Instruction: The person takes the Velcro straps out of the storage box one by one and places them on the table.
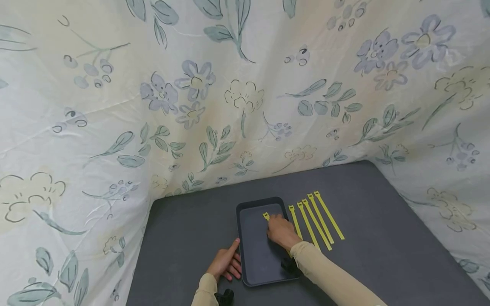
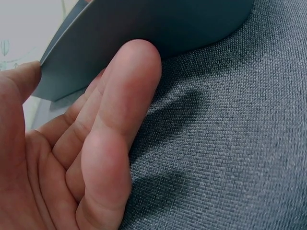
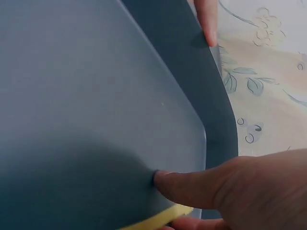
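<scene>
A dark rectangular tray [image 1: 256, 259] lies on the table. Over its right half, my right hand [image 1: 282, 231] holds a yellow hook-and-loop cable tie [image 1: 266, 216], whose slotted head sticks out past the fingers. In the right wrist view the tie [image 3: 153, 220] runs beside the fingers, and the thumb [image 3: 184, 187] touches the tray floor. My left hand [image 1: 226, 261] is at the tray's left side, thumb on the rim. In the left wrist view its other fingers [image 2: 127, 91] are loosely extended against or close to the outer wall.
Several more yellow cable ties [image 1: 323, 214] lie side by side on the table, right of the tray. The dark grey table [image 1: 183, 238] ends at a floral curtain [image 1: 245, 102] behind and at the sides.
</scene>
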### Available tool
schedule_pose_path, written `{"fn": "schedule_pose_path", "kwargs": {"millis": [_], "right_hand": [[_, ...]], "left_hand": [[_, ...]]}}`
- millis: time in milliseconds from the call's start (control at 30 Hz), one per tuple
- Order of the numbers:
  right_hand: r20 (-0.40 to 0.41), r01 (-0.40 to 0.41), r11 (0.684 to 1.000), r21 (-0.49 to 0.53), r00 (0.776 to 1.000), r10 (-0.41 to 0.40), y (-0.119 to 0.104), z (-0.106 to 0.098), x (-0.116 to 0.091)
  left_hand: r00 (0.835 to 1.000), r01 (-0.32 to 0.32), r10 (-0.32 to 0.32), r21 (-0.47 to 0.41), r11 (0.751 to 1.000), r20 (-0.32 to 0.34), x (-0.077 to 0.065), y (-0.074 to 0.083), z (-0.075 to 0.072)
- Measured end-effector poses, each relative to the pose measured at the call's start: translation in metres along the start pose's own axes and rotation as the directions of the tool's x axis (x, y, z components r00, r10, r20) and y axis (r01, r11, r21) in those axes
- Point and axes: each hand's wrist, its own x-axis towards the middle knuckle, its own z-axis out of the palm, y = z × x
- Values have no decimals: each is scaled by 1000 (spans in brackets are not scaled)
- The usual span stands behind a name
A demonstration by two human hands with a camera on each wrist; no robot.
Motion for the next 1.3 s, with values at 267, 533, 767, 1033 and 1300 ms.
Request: {"fn": "schedule_pose_path", "kwargs": {"millis": [267,533,767,1033,1300], "right_hand": [[41,22,998,60,999,-25,3,3,1],[39,4,991,134,999,-9,5,2,-3],[83,-22,986,164,997,8,4,4,-5],[85,-55,975,214,996,37,7,10,-4],[73,-72,942,327,996,50,11,16,-7]], "left_hand": [[1000,17,-18,2,1000,6,-3,2,-1],[1000,8,-8,6,1000,5,-3,1,-1],[1000,1,-1,7,1000,8,-4,2,-1],[1000,16,-16,14,1000,10,-6,-1,-3],[1000,4,-4,15,1000,16,-8,-3,-1]]}}
